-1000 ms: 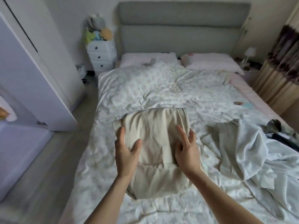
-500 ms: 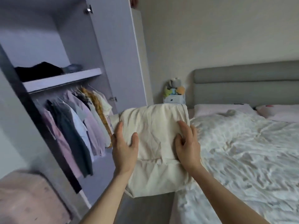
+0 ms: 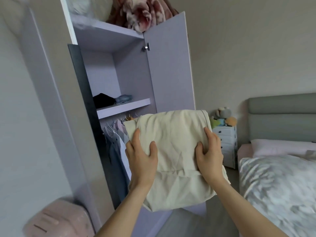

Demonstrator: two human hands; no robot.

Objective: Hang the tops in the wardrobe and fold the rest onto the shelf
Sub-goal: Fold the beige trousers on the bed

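Note:
A folded cream garment (image 3: 172,147) is held up in the air in front of the open wardrobe. My left hand (image 3: 142,156) grips its left edge, thumb on top. My right hand (image 3: 209,154) grips its right edge the same way. Behind and above the garment is the wardrobe shelf (image 3: 126,107), which carries a folded black item (image 3: 102,100) and a folded blue item (image 3: 124,98). Below the shelf, several tops on hangers (image 3: 116,134) hang from the rail, partly hidden by the garment.
The wardrobe's right door (image 3: 171,65) stands open toward the bed (image 3: 277,185). A red floral blanket (image 3: 142,12) sits on the top shelf. A pink suitcase (image 3: 58,219) stands at the lower left. A white drawer unit (image 3: 227,144) with soft toys is beside the bed.
I have lifted the folded cream garment off the bed and turned left to face the wardrobe. Both hands keep the same grip. The shelf has come into view above the garment.

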